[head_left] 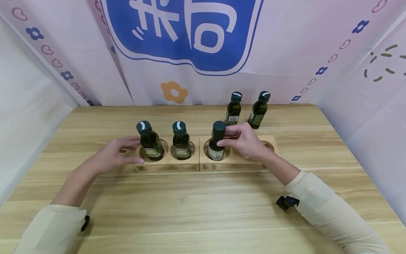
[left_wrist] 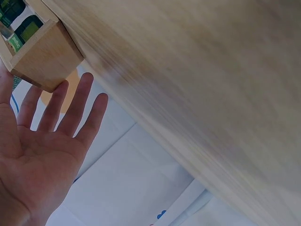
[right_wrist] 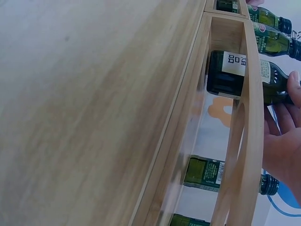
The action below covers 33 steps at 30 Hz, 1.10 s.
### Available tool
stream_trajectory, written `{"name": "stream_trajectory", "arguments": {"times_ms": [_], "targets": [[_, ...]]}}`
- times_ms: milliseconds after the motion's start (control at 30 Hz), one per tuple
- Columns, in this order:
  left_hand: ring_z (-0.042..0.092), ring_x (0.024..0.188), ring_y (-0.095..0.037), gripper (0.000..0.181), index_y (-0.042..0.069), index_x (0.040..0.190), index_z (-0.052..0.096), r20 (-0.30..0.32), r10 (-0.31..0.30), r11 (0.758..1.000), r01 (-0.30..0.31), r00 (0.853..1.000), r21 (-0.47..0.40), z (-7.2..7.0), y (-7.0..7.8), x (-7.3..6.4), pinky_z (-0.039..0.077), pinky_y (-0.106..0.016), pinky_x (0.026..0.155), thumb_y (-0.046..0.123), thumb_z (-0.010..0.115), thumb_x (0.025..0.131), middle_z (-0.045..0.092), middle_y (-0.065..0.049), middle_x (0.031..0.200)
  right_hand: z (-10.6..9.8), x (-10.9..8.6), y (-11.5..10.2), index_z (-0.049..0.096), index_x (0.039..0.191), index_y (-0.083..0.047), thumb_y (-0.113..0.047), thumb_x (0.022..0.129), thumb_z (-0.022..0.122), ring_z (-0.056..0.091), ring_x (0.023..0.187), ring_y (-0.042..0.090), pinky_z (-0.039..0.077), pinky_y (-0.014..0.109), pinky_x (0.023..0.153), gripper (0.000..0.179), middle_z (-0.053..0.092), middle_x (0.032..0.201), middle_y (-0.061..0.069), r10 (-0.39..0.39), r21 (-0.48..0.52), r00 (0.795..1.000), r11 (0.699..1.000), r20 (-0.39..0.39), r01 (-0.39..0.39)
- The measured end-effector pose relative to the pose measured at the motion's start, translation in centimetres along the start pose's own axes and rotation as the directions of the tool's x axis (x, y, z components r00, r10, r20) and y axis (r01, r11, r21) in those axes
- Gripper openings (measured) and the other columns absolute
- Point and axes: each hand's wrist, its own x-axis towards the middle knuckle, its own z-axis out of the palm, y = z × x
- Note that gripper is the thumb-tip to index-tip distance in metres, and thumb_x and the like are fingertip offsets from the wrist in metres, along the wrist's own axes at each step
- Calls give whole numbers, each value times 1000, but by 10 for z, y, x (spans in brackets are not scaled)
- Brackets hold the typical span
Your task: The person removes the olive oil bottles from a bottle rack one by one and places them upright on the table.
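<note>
My right hand (head_left: 248, 143) grips the neck of a dark glass bottle (head_left: 216, 154) with a long dark cap. That bottle stands in a round hole of a wooden bottle rack (head_left: 165, 160), just right of the middle seam. In the right wrist view, the lower part of the bottle (right_wrist: 228, 75) shows below the rack's top board. Two green-capped bottles, one at the far left (head_left: 152, 145) and one beside it (head_left: 182, 146), stand in the left half's holes. My left hand (head_left: 115, 153) is at the rack's left end, fingers extended, fingertips right at its wooden end panel (left_wrist: 49, 56).
Behind the rack's right half, two more green-capped bottles, a left one (head_left: 233, 112) and a right one (head_left: 258, 112), stand on the wooden table (head_left: 190, 208). A hole (head_left: 268, 145) at the rack's right end holds no bottle. A printed cloth (head_left: 282, 70) hangs along the back.
</note>
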Motion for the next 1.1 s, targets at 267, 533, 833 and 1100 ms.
{"name": "stream_trajectory", "arguments": {"times_ms": [267,533,833,1100], "targets": [[60,122,-52,70,-16,141,52,2,2,1000,-2,1000,3,0,0,0,50,-65,103,21,83,90,43,-37,152,-1,1,-5,70,121,13,9,87,78,75,106,26,61,34,94,35,75,115,20,7,34,1000,999,-14,-7],[60,122,-52,71,-16,140,52,-4,11,1000,-11,1000,9,0,0,0,50,-65,103,21,83,90,43,-37,151,-5,1,-11,70,121,14,9,87,78,74,109,22,59,36,97,35,76,115,19,-13,25,1000,1000,1,13],[60,121,-51,71,-17,141,51,-3,8,1000,-8,1000,8,0,0,0,50,-65,103,22,84,90,44,-37,151,-7,2,-15,71,120,12,10,87,78,74,110,22,60,36,95,34,75,116,21,-40,14,999,999,14,40],[60,121,-51,71,-17,141,51,-4,15,1000,-15,1000,6,0,-2,0,50,-65,102,20,83,90,44,-37,151,-9,1,-20,69,121,14,10,86,78,75,106,21,61,35,93,36,75,114,21,-59,12,998,998,-2,59]]}}
